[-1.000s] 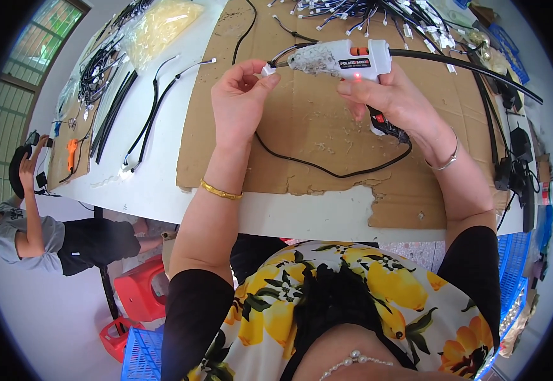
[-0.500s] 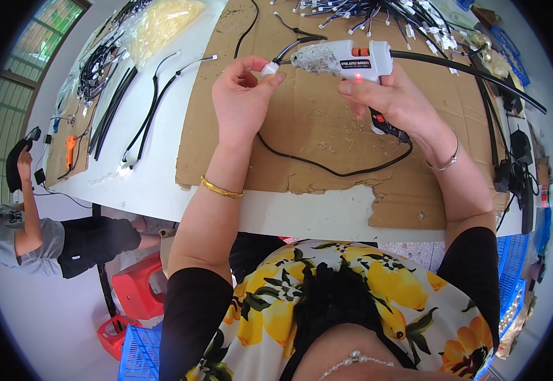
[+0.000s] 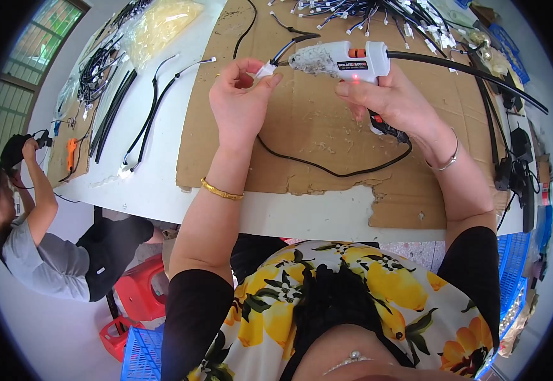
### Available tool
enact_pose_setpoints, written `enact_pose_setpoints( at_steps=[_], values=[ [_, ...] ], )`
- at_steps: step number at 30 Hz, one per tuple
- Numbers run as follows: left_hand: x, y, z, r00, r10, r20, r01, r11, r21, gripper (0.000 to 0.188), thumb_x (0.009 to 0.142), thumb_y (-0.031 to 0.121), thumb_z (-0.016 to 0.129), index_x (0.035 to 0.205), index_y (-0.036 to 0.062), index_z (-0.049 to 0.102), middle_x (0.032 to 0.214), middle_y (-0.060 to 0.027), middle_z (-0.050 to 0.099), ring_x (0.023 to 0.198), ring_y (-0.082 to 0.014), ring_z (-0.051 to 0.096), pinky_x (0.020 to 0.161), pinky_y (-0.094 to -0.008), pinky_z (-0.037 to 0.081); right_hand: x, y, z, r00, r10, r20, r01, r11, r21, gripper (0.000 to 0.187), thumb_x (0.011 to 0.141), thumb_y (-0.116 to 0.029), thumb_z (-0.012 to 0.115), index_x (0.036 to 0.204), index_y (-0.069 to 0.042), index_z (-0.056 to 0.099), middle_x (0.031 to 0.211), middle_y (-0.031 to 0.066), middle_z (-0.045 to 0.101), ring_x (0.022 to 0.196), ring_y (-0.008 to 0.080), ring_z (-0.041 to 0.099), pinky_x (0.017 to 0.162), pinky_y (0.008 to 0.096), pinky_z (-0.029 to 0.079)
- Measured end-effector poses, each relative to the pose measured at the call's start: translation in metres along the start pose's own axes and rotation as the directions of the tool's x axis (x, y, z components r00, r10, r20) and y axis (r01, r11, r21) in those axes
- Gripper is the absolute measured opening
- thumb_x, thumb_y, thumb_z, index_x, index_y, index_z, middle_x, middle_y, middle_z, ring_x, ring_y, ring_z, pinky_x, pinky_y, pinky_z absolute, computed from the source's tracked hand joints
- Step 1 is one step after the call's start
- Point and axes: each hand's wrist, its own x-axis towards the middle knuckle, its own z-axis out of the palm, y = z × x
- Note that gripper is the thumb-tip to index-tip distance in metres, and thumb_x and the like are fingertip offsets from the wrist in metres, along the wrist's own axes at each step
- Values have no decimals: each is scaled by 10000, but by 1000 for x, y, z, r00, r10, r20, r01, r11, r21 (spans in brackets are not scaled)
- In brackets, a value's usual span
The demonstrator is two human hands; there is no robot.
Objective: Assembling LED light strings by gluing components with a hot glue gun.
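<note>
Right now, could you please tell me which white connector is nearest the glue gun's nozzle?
The white connector pinched in the left hand, just beside the nozzle; the other white connectors lie unheld, farther off.

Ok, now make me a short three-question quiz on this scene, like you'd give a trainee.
1. Which hand holds the white glue gun?
2. True or false: the orange tool lies to the right of the glue gun.
3. Fill in: the left hand pinches a small ____ connector near the gun's tip.

Key:
1. The right hand.
2. False; the orange tool lies far to the left.
3. White.
</note>
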Motion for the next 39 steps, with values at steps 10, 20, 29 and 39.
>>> enact_pose_setpoints(
  at_steps=[10,20,29,39],
  values=[
    [-1,0,1,1000,22,-15,-22,1000,8,247,615,93,770,800,48,613,683,10,526,622,-87,447,552,-227,409,-1,1,1,1000,18,-4,-18,1000,12,149,829,-129,589,925,-31,532,656,0,525,546,76,491,516,232,417],
    [-2,4,2,1000,26,-1,-26,1000,9,234,626,69,758,801,36,607,682,14,519,614,-82,435,545,-219,398,-2,-1,1,999,33,-11,-33,999,-12,166,826,-149,602,929,-38,532,639,-3,517,533,69,485,507,223,407],
    [-2,0,2,999,38,-1,-38,998,-59,216,643,66,750,805,32,611,660,27,515,585,-59,424,525,-202,383,-2,-1,1,1000,9,-2,-9,1000,-23,171,817,-160,608,911,-39,532,634,-2,514,533,69,486,506,221,404],
    [-2,0,4,1000,-12,29,18,982,-190,193,700,33,708,881,12,645,738,-1,612,615,-45,499,575,-181,420,-4,-2,1,999,-23,-23,23,1000,-9,150,824,-140,592,914,-34,534,639,2,526,534,71,494,509,224,406]
  ],
)
